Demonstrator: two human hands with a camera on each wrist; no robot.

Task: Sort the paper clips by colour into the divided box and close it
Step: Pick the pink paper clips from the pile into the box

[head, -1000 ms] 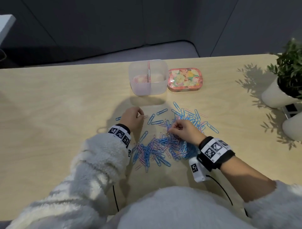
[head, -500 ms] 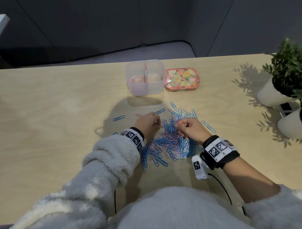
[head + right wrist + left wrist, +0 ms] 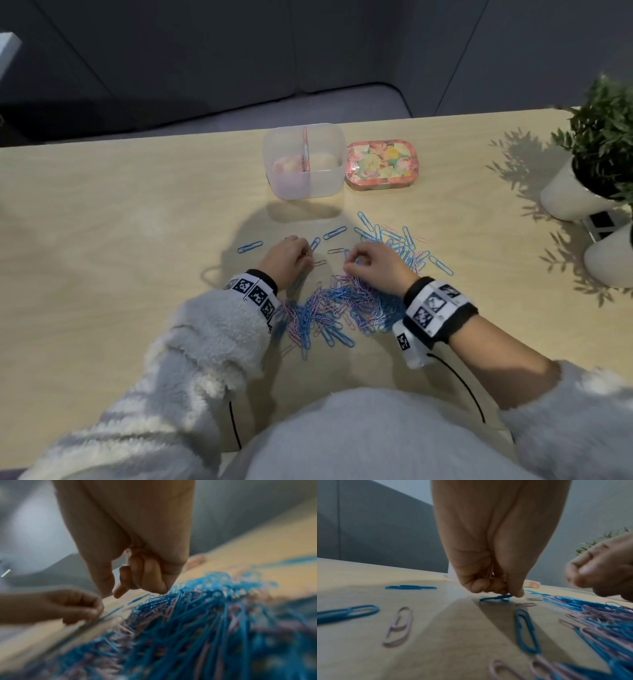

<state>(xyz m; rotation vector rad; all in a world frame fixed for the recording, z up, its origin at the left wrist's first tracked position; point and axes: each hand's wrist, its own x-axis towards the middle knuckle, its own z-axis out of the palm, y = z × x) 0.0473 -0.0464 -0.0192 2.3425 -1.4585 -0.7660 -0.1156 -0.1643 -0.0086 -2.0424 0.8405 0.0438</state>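
left hand (image 3: 291, 255) curled, pink clips (image 3: 489, 573) bunched in its fingers. right hand (image 3: 375, 262) also curled round pink clips (image 3: 127, 557). mixed blue-pink clip pile (image 3: 337, 305) on worktop (image 3: 120, 222) between wrists. divided box (image 3: 305, 161) far centre, open; floral lid (image 3: 380, 162) beside it, right.

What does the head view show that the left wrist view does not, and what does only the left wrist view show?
Only the head view shows the divided box with pink clips in its left compartment, the whole floral lid to the right of it, the plant pots and both wristbands.

Only the left wrist view shows pink clips held inside the curled left hand, whose fingertip touches a blue clip on the table.

Both show the two hands, the right hand and the mixed pile of blue and pink clips.
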